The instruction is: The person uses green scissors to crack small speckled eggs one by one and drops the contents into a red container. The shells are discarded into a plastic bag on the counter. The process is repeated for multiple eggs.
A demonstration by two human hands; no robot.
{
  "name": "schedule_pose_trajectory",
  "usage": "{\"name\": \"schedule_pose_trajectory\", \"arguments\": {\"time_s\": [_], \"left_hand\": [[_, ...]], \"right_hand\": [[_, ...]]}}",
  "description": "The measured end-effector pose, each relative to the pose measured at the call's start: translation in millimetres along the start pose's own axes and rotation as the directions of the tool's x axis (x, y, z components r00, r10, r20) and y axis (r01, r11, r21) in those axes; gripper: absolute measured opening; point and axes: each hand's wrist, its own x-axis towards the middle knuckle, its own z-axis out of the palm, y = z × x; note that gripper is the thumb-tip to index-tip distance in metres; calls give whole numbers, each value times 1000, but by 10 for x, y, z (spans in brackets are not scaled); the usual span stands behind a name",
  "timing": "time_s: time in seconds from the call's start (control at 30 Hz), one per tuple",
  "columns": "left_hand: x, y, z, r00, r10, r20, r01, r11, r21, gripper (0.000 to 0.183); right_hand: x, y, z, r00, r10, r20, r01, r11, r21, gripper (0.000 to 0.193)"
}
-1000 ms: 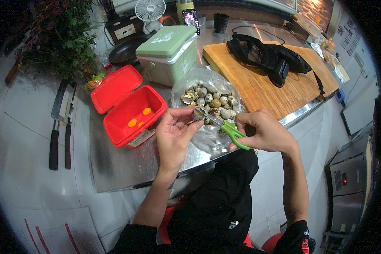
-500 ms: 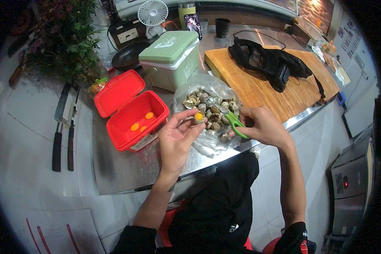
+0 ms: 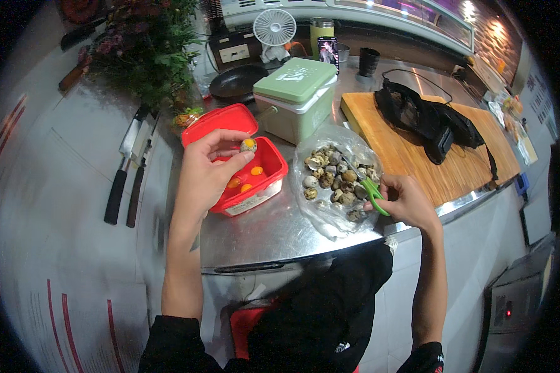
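My left hand (image 3: 206, 168) holds a small opened quail egg (image 3: 248, 145) with its yolk showing, right over the red plastic box (image 3: 274, 163). Three yolks (image 3: 245, 179) lie in that box. My right hand (image 3: 406, 200) grips green-handled scissors (image 3: 370, 187), blades pointing into a clear plastic bag (image 3: 336, 219) of several speckled quail eggs (image 3: 336, 177) on the steel counter.
A green-lidded container (image 3: 296, 93) stands behind the red box, whose lid (image 3: 219, 120) lies open. A wooden cutting board (image 3: 427, 163) with a black strapped device (image 3: 430, 119) is at right. Knives (image 3: 127, 168) hang at left. A pan (image 3: 236, 82), fan (image 3: 274, 28) and plants (image 3: 144, 45) are behind.
My left hand has carried the opened egg from beside the scissors leftward to above the red box. My right hand with the scissors stayed at the bag.
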Motion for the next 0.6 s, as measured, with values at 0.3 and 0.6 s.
{"name": "schedule_pose_trajectory", "arguments": {"time_s": [0.3, 0.6], "left_hand": [[88, -214, 122, 997, -26, 78, -37, 703, 710, 24], [282, -356, 129, 952, -130, 277, -146, 604, 784, 25]], "right_hand": [[1, 36, 42, 999, -12, -39, 17, 992, 123, 56], [-8, 51, 23, 999, 20, -29, -17, 994, 109, 54]]}}
